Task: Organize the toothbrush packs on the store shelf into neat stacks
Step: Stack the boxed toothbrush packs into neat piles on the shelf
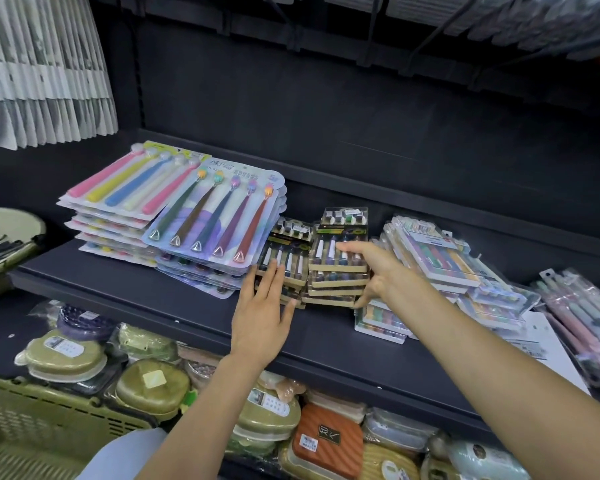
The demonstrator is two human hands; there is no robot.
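Two short stacks of black-and-gold toothbrush packs stand side by side at mid-shelf: a left stack and a right stack. My left hand lies flat with straight fingers against the front of the left stack. My right hand grips the right stack, fingers on its top pack and thumb at its lower front edge. Further left sit a stack of large blue-carded packs and a stack of pastel-handled packs. Clear-boxed packs are piled loosely to the right.
The dark shelf has bare room along its front edge. More slim pastel toothbrush packs lie at the far right on a white sheet. Below are soap boxes and a green plastic basket. Hanging white packets fill the upper left.
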